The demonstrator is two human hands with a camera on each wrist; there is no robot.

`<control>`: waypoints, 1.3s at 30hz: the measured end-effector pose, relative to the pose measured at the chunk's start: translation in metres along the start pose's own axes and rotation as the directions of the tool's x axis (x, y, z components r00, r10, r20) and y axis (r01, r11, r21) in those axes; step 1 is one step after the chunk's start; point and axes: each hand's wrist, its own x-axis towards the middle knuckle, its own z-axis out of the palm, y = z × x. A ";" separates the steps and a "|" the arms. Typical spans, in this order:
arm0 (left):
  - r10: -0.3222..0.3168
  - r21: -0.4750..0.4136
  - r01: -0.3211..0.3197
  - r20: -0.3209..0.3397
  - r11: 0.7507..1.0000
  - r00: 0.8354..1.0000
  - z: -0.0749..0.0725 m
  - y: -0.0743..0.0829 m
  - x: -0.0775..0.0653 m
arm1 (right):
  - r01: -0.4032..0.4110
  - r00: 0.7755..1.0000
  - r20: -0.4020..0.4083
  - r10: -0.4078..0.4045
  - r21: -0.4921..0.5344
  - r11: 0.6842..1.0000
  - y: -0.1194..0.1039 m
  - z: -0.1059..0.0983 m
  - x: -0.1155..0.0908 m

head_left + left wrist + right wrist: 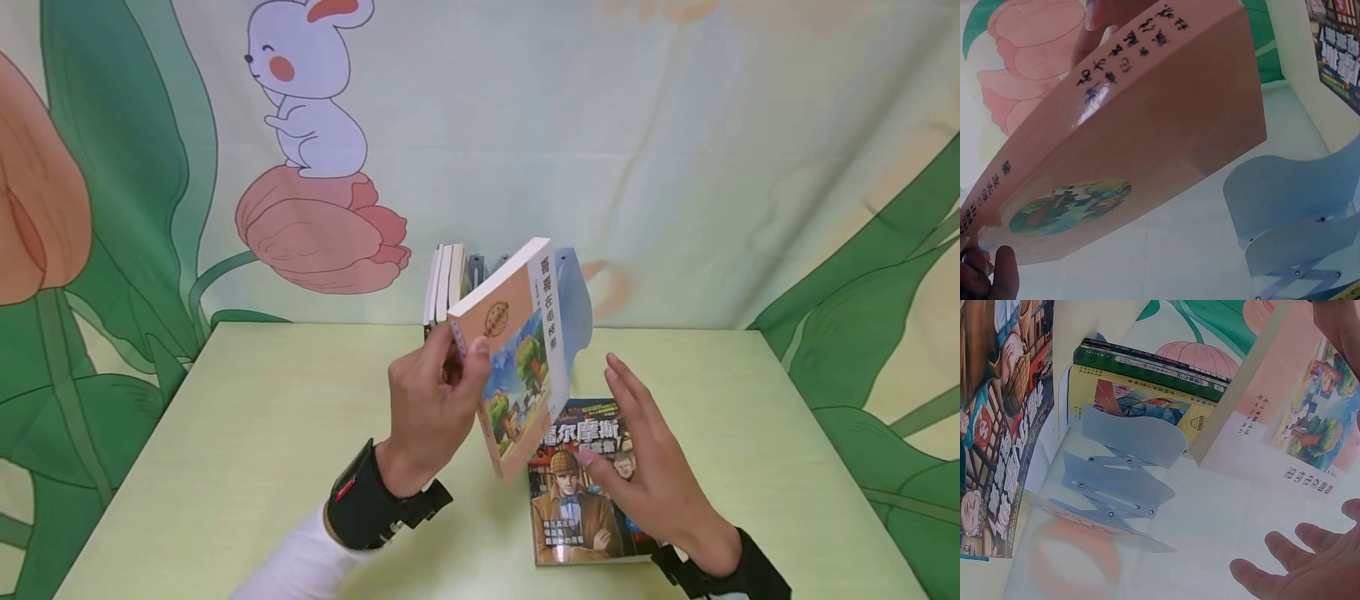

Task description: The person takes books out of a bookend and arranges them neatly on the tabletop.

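My left hand (pixel 435 408) grips a thick orange book (pixel 517 367) by its side edge, thumb on the front cover. The book is raised and tilted, its white pages up and its titled spine to the right; a round picture marks the back cover (pixel 1166 125) in the left wrist view. To the right, my right hand (pixel 663 479) has its fingers extended and apart from the orange book, over a dark detective comic book (pixel 570 508) lying face up on the table. Behind the orange book stands a blue folding bookend rack (pixel 576 300), partly hidden.
Several upright books (pixel 445 287) stand at the rack's left side, among them a green one (pixel 1147 372) and a yellow one (pixel 1200 422). The pale table (pixel 247 433) ends against a backdrop curtain (pixel 480 125) printed with flowers and a rabbit.
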 end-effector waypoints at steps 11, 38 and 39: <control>-0.143 -0.185 0.159 0.096 0.970 0.985 -0.001 0.005 -0.006 | -0.047 0.999 0.014 0.046 0.101 0.994 0.003 0.000 0.001; -0.290 -0.435 0.393 0.284 0.810 0.914 0.002 0.015 -0.014 | -0.198 0.977 0.170 0.125 0.533 0.822 0.002 0.001 0.001; -0.294 -0.434 0.397 0.286 0.809 0.912 0.002 0.015 -0.013 | -0.198 0.977 0.171 0.123 0.538 0.819 0.002 0.001 0.001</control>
